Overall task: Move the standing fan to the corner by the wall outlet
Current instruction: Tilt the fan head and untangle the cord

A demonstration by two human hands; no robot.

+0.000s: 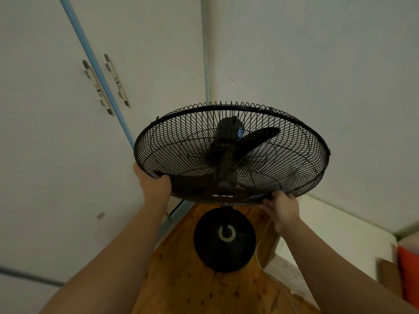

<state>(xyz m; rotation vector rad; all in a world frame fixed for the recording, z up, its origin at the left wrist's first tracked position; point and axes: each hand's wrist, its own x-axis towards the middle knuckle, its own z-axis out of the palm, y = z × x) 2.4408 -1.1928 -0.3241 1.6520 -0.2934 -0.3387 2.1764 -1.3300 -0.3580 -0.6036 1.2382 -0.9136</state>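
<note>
The black standing fan fills the middle of the head view, seen from above. Its round wire cage (pixel 231 152) faces up toward me, with dark blades inside. Below it the round black base (pixel 224 241) rests on the wooden floor (pixel 192 279). My left hand (pixel 154 184) grips the cage rim at its lower left. My right hand (pixel 283 207) holds the rim at the lower right. A white cord (pixel 260 261) runs down beside the base. No wall outlet shows in view.
A white wardrobe (pixel 68 132) with two metal handles (pixel 106 85) stands on the left. A white wall corner (pixel 208 53) rises behind the fan. A white mattress edge (pixel 340 234) and an orange item (pixel 410 275) lie at the right.
</note>
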